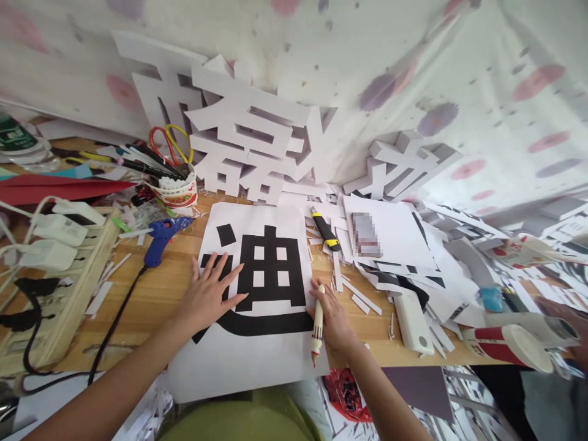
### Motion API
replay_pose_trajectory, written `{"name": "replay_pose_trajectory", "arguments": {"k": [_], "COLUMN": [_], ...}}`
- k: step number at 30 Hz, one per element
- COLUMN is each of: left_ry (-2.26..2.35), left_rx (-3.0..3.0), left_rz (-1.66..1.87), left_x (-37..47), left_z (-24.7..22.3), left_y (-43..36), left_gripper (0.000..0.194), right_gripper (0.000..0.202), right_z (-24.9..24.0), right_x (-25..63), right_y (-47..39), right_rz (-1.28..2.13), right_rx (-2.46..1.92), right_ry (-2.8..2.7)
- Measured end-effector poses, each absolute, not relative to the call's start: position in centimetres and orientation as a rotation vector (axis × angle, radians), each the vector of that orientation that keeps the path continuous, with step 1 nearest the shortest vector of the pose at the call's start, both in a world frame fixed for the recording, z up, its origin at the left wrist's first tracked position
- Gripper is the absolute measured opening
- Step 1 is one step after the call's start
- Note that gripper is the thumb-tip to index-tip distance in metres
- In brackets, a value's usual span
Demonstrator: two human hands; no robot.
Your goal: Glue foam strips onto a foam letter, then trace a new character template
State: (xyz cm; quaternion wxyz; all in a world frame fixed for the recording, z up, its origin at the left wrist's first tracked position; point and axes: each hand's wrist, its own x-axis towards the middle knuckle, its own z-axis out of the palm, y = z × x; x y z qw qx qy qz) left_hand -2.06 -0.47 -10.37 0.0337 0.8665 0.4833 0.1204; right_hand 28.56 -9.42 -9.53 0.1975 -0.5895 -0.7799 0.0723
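A white sheet of paper (257,367) with a large printed black Chinese character lies in front of me, its lower end hanging past the table edge. Flat on its left part, fingers spread, rests my left hand (209,297). My right hand (334,321) is at the sheet's right edge, closed around a thick cream multicolour pen (318,324) whose tip points down toward me. Just beyond the sheet's upper right lies a black and yellow utility knife (325,228). A blue hot glue gun (160,237) sits left of the sheet.
Large white paper characters (250,128) lean against the back curtain. A cup of scissors and pens (177,193) stands at back left, near a power strip (68,306). Stacked sheets (395,226), a white power bank (413,323) and a paper cup (505,346) lie right. Another person's hand (565,312) shows far right.
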Motion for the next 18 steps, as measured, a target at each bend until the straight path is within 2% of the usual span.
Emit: {"name": "replay_pose_trajectory", "arguments": {"k": [7,18], "left_ry": [1.442,1.481], "left_rx": [2.645,2.639], "left_rz": [0.409,0.463], "left_x": [-2.2,-2.5], "left_z": [-10.7,-10.5], "left_y": [-0.3,-0.3], "left_gripper": [0.064,0.062], "right_gripper": [0.032,0.038], "right_z": [-7.3,-10.8], "right_x": [27.0,25.1], "right_y": [-2.7,-1.1], "right_rz": [0.213,0.188], "right_rx": [-1.632,-1.673], "right_ry": [-2.227,-2.121]}}
